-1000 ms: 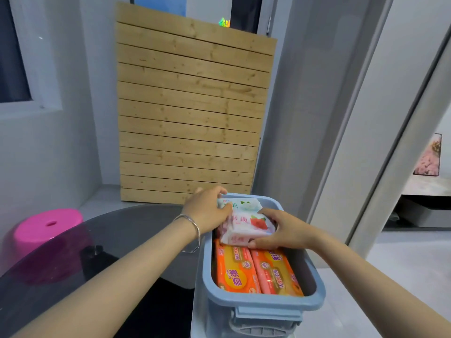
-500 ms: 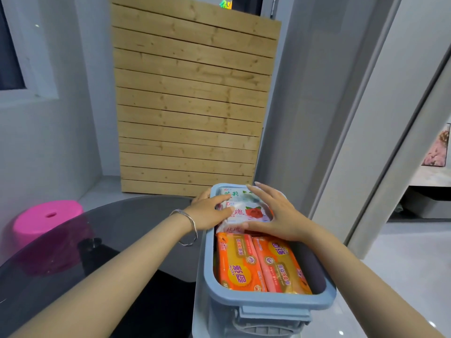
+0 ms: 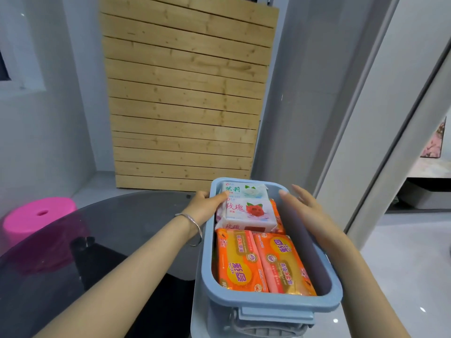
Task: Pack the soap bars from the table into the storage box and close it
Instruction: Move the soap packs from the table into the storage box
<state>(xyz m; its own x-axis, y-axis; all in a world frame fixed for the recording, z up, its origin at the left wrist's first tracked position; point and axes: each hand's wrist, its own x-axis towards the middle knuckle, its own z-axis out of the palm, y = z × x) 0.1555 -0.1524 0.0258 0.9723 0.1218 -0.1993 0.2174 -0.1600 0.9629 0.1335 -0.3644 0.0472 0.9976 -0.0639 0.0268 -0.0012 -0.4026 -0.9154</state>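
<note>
The blue storage box [image 3: 268, 304] stands open at the right edge of the dark glass table [image 3: 117, 230]. Inside lie two orange soap packs [image 3: 240, 261] side by side at the near end. Behind them sits a white rose-print soap pack [image 3: 249, 212], and a white jasmine-print pack [image 3: 244, 191] at the far end. My left hand [image 3: 207, 206] rests on the box's left rim, its fingers touching the white packs' left edge. Over the right rim hovers my right hand [image 3: 305, 206], open, fingers spread, holding nothing. No lid is visible.
A pink plastic stool [image 3: 36, 215] stands to the left behind the table. A slatted wooden panel [image 3: 185, 93] leans against the far wall. To the right, a doorway opens onto a pale floor [image 3: 415, 264].
My right hand has lifted off the rose-print pack and moved right, past the box's rim. The pack now lies flat in the box. My left hand has stayed at the left rim.
</note>
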